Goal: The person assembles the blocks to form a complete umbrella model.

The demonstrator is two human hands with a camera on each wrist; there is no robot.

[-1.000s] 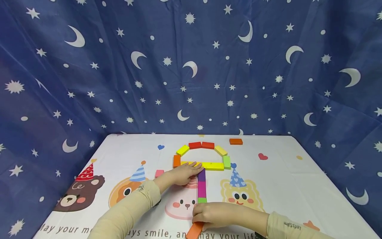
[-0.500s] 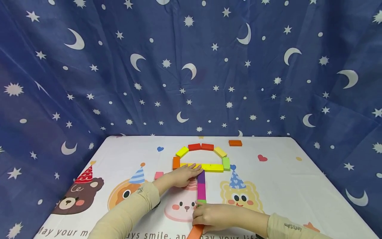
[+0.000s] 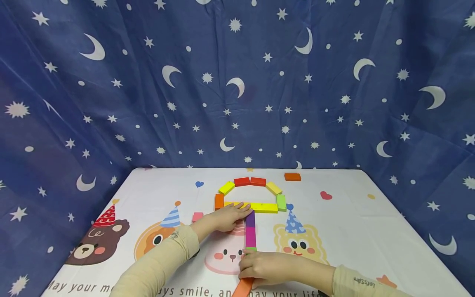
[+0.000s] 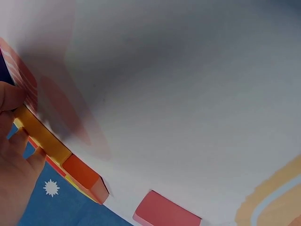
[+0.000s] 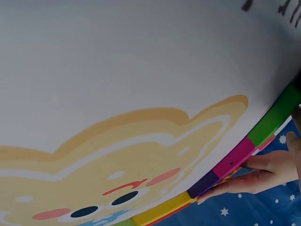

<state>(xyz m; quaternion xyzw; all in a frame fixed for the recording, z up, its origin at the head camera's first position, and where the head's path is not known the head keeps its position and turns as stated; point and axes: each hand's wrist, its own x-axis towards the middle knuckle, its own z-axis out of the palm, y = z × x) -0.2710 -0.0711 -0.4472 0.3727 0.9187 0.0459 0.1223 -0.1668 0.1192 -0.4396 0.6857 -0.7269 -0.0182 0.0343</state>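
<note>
Wooden blocks form an umbrella-like outline. My left hand (image 3: 231, 217) rests with extended fingers on the left part of the long yellow bar (image 3: 265, 207), by the top of the purple block (image 3: 250, 219). Its thumb lies on the bar's near side in the left wrist view. Below the purple block come a magenta block (image 3: 250, 237) and a green block (image 5: 276, 114), mostly covered by my right hand (image 3: 269, 267) in the head view. That hand's curled fingers and thumb grip an orange block (image 3: 243, 287), slanted down-left from the column; its upper end is hidden.
An arch of orange (image 3: 219, 201), yellow (image 3: 226, 188), red (image 3: 242, 181), pale yellow (image 3: 273, 188) and light green blocks (image 3: 281, 202) curves over the bar. A loose orange-red block (image 3: 292, 177) lies at the back, a pink block (image 3: 198, 216) left of my left hand.
The slanted orange block has shifted slightly toward the near edge with my right hand on it. My left hand stays on the yellow bar; the view has tilted a little.
</note>
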